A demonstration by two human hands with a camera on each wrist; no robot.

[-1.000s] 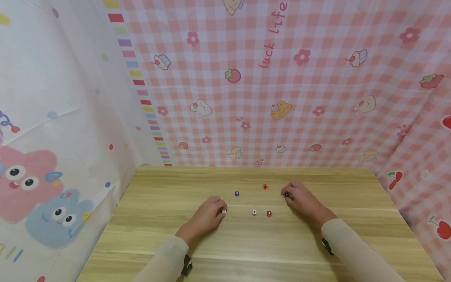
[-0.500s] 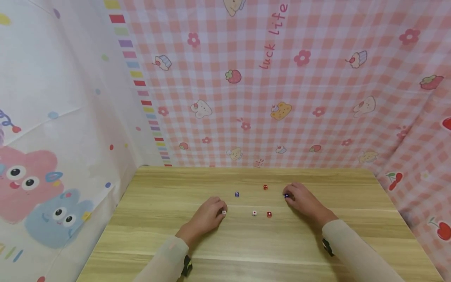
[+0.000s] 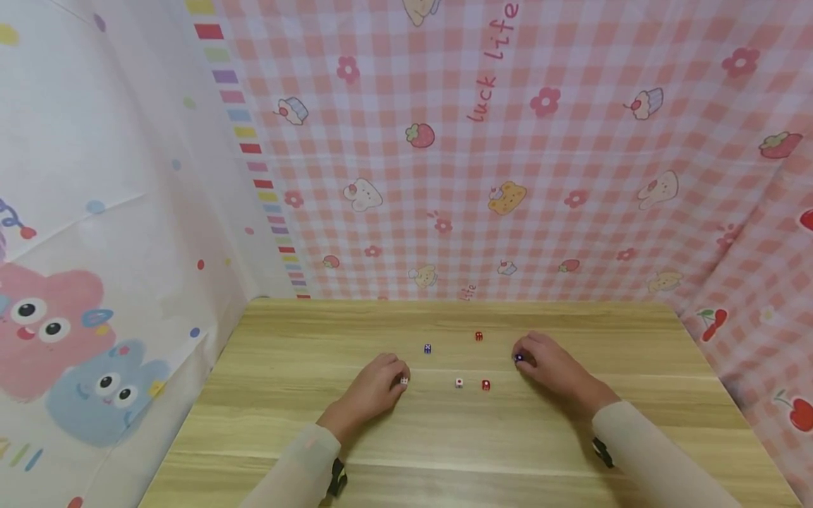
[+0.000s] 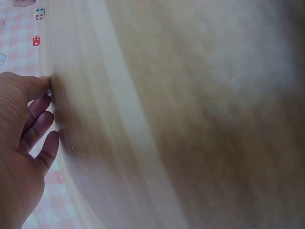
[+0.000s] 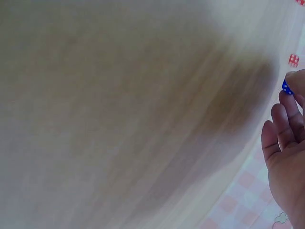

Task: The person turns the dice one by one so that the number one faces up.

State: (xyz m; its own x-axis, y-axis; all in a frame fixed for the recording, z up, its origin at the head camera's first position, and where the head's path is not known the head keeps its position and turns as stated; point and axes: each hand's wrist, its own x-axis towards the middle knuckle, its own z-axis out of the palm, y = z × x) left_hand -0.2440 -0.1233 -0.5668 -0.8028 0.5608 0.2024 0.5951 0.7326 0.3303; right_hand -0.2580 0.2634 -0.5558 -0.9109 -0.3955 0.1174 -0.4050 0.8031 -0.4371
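Your left hand (image 3: 370, 391) pinches a white die (image 3: 404, 381) at the thumb and fingertip, on the hand's inner side; your right hand (image 3: 552, 365) likewise pinches a blue die (image 3: 518, 358). Between your hands on the wooden table (image 3: 508, 451) lie a second blue die (image 3: 428, 348), a second white die (image 3: 459, 383), a far red die (image 3: 479, 336) and a near red die (image 3: 485, 385). The head view alone shows all six dice. The left wrist view nearly hides your gripped die; the right wrist view exposes your palm and bent lower fingers, concealed from above.
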